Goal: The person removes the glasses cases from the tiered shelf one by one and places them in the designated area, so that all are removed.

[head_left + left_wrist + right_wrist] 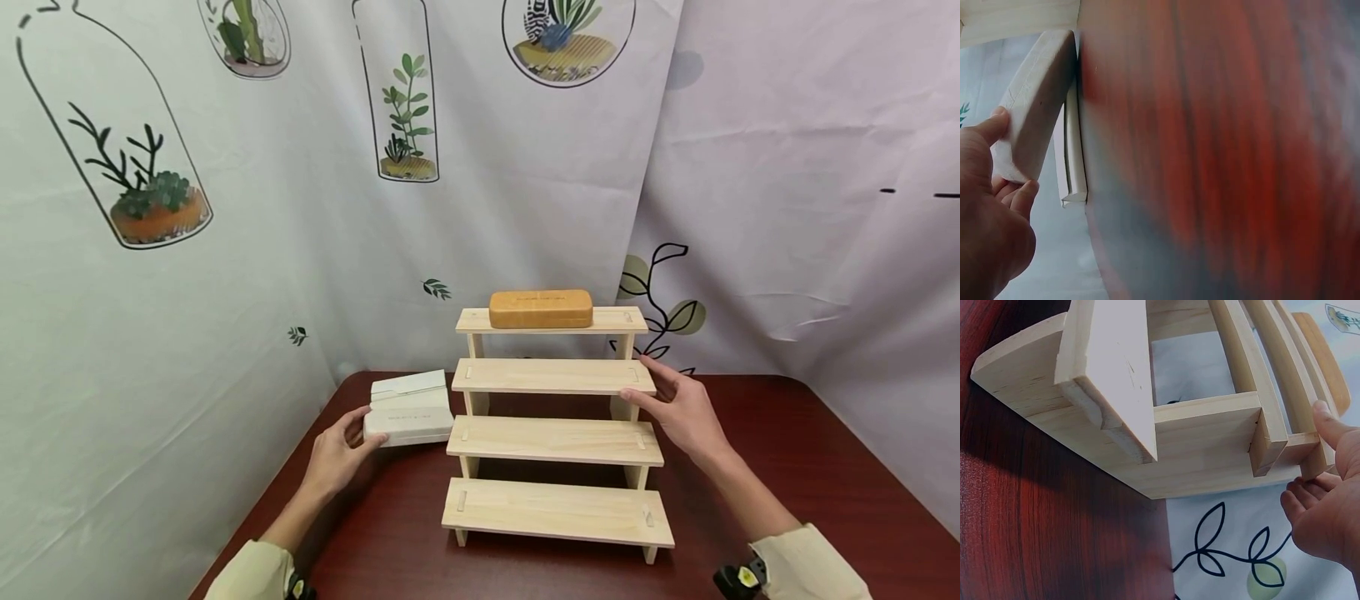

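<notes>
My left hand (335, 458) grips a white glasses case (408, 426) by its left end, thumb in front and fingers behind. In the left wrist view the case (1038, 94) is tilted up off the table. Behind it lies a flat white case with a flap (408, 387), partly hidden. My right hand (686, 414) pinches the right end of the second-highest board of a stepped wooden rack (555, 377). The right wrist view shows the thumb over that board's end and fingers under it. On the rack's top board rests a tan glasses case (540, 310).
The rack stands on a dark red wooden table (375, 550), its lower boards (555, 508) bare. A white curtain (480, 225) printed with plants in jars hangs behind and to both sides, close to the table's back edge.
</notes>
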`<action>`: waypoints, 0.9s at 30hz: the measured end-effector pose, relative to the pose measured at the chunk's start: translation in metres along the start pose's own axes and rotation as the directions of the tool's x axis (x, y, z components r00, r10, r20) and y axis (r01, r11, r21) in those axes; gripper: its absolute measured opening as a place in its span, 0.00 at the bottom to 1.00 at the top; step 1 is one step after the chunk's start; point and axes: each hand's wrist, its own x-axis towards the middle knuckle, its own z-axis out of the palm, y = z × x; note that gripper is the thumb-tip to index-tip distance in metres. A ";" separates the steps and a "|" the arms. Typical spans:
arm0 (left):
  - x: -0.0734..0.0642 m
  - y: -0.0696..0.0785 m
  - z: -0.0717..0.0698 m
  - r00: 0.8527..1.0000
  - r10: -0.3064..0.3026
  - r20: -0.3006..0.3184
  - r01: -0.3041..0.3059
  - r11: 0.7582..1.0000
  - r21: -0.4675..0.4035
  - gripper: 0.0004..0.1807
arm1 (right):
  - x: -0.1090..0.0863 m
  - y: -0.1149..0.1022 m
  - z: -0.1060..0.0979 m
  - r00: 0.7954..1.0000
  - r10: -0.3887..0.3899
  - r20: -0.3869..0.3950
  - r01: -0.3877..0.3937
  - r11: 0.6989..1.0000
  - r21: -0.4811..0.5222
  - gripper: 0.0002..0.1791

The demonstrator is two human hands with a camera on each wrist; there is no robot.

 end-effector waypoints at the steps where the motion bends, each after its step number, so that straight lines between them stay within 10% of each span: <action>1: 0.000 0.000 0.000 1.000 -0.008 0.009 0.008 1.000 0.001 0.37 | 0.000 0.000 0.000 1.000 0.000 0.000 0.000 1.000 0.001 0.45; 27: 0.006 -0.019 -0.009 0.965 -0.116 0.235 0.081 0.985 0.154 0.37 | 0.002 0.000 0.000 1.000 -0.005 0.020 0.004 0.999 0.032 0.44</action>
